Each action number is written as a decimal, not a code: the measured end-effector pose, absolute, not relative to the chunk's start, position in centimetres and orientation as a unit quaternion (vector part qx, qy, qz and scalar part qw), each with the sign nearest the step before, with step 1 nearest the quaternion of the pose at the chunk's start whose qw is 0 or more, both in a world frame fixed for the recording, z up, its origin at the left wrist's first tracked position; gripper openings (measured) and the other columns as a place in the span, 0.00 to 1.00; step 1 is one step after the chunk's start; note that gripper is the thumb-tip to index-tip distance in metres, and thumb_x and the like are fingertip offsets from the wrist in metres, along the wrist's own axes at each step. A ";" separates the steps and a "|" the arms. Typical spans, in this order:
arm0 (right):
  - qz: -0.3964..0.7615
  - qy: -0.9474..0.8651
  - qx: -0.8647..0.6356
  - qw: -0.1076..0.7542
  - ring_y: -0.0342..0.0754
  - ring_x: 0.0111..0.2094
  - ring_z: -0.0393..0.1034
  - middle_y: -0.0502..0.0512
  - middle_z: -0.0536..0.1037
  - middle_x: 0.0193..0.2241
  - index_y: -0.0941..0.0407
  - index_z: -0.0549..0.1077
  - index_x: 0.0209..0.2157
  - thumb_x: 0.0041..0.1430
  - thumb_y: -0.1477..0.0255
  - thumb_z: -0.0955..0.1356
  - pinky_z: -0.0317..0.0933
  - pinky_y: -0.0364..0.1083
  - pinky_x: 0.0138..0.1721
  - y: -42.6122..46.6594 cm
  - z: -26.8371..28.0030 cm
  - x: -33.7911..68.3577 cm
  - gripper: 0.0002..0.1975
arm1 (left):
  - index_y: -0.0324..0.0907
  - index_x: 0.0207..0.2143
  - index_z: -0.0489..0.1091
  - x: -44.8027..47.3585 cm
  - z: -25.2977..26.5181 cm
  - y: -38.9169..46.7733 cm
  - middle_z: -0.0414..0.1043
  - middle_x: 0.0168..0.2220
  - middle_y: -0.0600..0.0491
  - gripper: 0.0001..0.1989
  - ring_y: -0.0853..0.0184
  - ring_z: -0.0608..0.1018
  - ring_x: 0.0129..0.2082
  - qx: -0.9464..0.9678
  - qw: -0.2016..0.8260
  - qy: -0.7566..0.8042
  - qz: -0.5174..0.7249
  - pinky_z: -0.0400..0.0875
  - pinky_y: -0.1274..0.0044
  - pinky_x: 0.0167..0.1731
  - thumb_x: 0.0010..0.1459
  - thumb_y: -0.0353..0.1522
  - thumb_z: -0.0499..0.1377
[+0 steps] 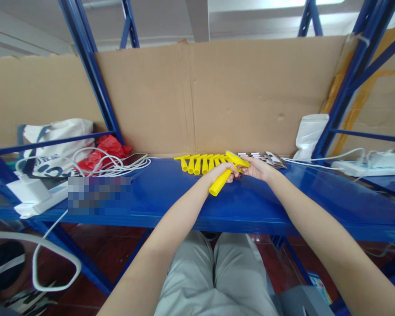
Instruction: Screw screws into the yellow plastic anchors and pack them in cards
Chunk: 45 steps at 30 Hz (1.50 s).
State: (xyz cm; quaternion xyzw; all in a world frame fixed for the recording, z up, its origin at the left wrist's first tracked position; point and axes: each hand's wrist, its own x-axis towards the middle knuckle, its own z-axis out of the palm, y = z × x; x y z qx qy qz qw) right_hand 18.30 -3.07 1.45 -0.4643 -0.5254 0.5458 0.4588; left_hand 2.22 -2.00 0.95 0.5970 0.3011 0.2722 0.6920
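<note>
And there, just right of frame centre, your left hand and right hand grip 1 yellow tool!

Behind blue desk, tall brown cardboard panel, creased vertically. Blue metal uprights either side, diagonally braced. Overhead, pale ceiling with beam, bright light toward right. Below, dark red tiled floor.

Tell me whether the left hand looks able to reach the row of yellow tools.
Likely yes: the row is close beside the left hand, nothing visible between, though that hand holds another yellow tool.
</note>
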 end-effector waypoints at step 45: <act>0.321 -0.715 -0.564 0.260 0.45 0.34 0.69 0.55 0.77 0.35 0.56 0.73 0.34 0.41 0.67 0.74 0.58 0.39 0.25 -3.3 1.1 19.2 0.16 | 0.37 0.23 0.65 2.2 1.3 -2.1 0.63 0.15 0.57 0.05 0.77 0.63 0.10 0.478 0.645 0.412 0.431 0.57 0.83 0.13 0.46 0.21 0.54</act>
